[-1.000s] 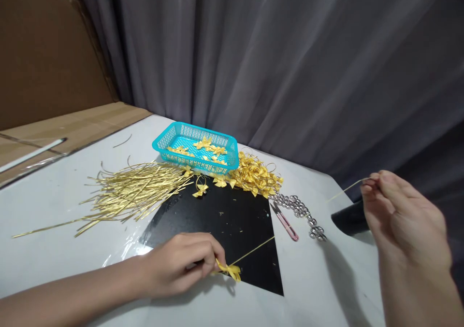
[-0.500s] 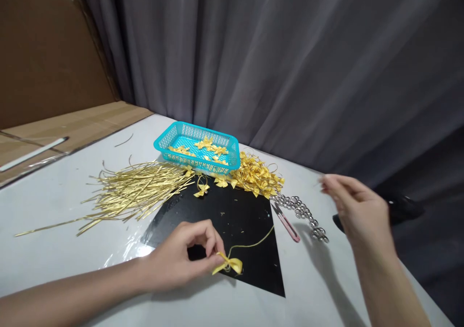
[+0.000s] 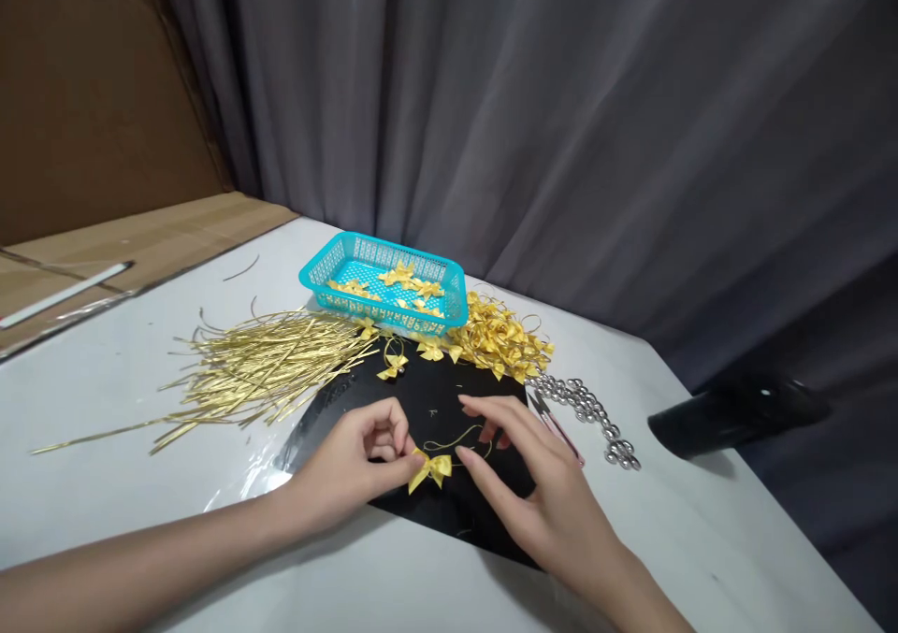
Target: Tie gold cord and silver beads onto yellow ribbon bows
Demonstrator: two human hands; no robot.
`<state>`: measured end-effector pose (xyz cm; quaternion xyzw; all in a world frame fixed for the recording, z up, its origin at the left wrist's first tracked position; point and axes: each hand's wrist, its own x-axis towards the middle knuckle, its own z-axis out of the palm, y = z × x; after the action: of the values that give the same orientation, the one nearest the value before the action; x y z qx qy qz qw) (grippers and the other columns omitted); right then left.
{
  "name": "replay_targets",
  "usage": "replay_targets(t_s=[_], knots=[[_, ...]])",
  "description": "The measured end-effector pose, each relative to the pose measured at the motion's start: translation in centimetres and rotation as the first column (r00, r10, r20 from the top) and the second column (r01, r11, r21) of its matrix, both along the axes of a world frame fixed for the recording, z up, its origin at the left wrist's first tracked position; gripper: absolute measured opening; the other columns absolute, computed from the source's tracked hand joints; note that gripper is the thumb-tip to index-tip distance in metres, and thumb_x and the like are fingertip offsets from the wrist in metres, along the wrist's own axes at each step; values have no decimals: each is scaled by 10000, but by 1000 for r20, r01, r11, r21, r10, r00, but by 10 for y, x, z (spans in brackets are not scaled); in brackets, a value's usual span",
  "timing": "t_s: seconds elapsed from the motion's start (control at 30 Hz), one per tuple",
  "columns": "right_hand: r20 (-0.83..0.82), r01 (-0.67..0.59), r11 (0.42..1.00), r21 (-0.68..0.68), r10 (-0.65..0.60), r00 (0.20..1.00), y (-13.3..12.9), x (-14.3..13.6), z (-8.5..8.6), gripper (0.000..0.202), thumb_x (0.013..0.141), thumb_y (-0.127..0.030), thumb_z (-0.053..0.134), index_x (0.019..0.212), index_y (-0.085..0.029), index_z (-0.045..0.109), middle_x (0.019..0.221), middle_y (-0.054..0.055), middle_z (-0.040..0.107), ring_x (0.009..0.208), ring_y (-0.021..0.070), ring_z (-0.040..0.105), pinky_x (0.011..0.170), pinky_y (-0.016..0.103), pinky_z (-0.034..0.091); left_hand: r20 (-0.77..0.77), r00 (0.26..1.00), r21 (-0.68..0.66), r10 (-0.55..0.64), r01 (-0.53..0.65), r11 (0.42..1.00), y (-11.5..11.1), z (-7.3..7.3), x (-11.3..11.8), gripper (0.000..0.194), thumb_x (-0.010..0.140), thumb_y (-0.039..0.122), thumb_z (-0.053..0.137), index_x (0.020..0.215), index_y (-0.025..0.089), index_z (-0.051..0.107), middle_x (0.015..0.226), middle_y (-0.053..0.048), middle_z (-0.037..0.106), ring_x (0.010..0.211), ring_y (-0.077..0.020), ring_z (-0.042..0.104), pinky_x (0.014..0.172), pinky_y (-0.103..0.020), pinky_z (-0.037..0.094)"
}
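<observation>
My left hand (image 3: pixel 365 451) pinches a small yellow ribbon bow (image 3: pixel 436 471) between thumb and fingertips, just over the black mat (image 3: pixel 421 511). From the bow a thin gold cord (image 3: pixel 459 438) curls off to the right in a loose loop. Close to that cord is my right hand (image 3: pixel 540 483), its thumb and fingers apart with nothing visible between them. Another bow with a cord loop (image 3: pixel 394 365) lies on the far part of the mat. Thread snips with pink handles (image 3: pixel 557 425) are partly hidden behind my right hand.
A turquoise basket (image 3: pixel 454 308) with some yellow bows stands at the back. Left of it lie many gold cords (image 3: pixel 273 362); a heap of bows (image 3: pixel 501 338) is on its right. Silver beads (image 3: pixel 579 399) and a black cylinder (image 3: pixel 702 423) are at the right. Cardboard (image 3: pixel 175 240) borders the left.
My right hand has come in from the far right to beside the bow, its fingers now spread. In my left hand the bow has turned and risen slightly; its cord now curls in a loop.
</observation>
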<state>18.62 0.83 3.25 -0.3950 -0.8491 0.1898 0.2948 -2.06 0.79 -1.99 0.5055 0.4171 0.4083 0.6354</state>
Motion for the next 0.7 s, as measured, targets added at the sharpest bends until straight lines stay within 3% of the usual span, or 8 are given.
replay_targets(t_s=[0.2,0.37,0.57,0.7], knots=[[-32,-160,975,-153,157,987,-6,-11,-13,151,897,-138,571,1024,-211,607,960,50,609,885,179,590,785,288,478,12,999,-24,-37,37,999,0,-3,0,308,746,254,706,694,172,415,636,64,506,553,-57,422,544,-180,332],[-60,-147,965,-219,137,989,-7,-16,-23,84,936,-145,521,936,-205,581,900,24,569,795,140,561,721,251,429,26,998,-51,-65,67,996,-1,-3,2,301,749,252,698,689,172,414,611,69,495,562,-69,481,560,-184,351],[-123,-145,913,-382,105,987,-4,-13,-14,98,949,-221,525,861,-210,564,859,-5,537,693,116,468,626,236,362,45,995,-115,-92,97,989,0,-6,2,309,705,227,728,692,170,424,623,58,535,542,-54,449,540,-171,324],[-147,-107,902,-418,49,988,-3,-11,-10,146,971,-272,485,853,-216,550,826,-15,511,685,123,446,627,252,345,50,993,-161,-107,114,980,-1,-5,2,303,671,190,728,676,165,426,615,65,526,527,-40,407,530,-159,307]])
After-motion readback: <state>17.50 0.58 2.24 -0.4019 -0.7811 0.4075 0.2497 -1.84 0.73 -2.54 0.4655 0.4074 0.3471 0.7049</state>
